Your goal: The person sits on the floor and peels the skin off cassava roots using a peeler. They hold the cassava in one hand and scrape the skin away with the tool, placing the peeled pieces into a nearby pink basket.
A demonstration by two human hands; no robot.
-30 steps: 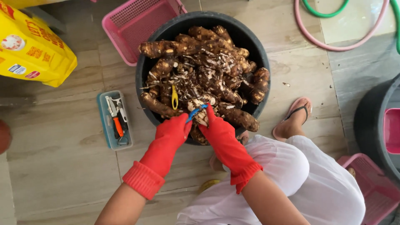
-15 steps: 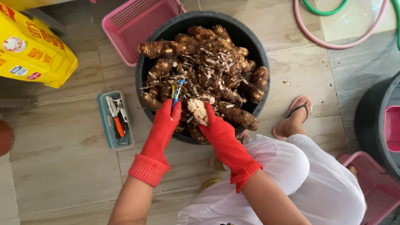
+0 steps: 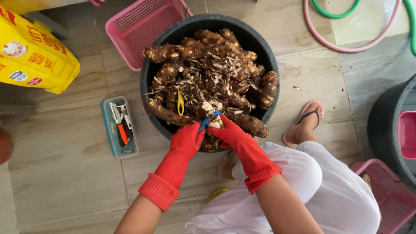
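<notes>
From above, looking down over the person's shoulders, both hands wear red rubber gloves and meet at the near rim of a big black tub (image 3: 149, 93) heaped with brown, hairy roots (image 3: 208, 73). The left hand (image 3: 187, 139) is curled shut around the handle of a blue peeler (image 3: 207, 121), whose blade end pokes out towards the other hand. The right hand (image 3: 229, 132) is wrapped around a partly peeled root (image 3: 214, 124), pale flesh showing between the fingers; that root sits just over the tub's near edge, on top of the pile, touching the peeler's tip. A yellow peeler (image 3: 180, 103) lies loose on the heap, a little left of the hands.

On the tiled floor left of the tub rests a small light-blue tray (image 3: 108, 134) holding an orange-handled tool and a few metal ones. A pink plastic basket (image 3: 138, 30) stands behind the tub, touching its far-left side, and a yellow sack (image 3: 37, 60) lies further left. Pink and green hoses (image 3: 329, 37) curve across the floor at the far right. The person sits low in white clothing, one foot in a pink sandal (image 3: 305, 123) just right of the tub. Another dark tub (image 3: 385, 125) and a second pink basket (image 3: 390, 195) sit at the right edge.
</notes>
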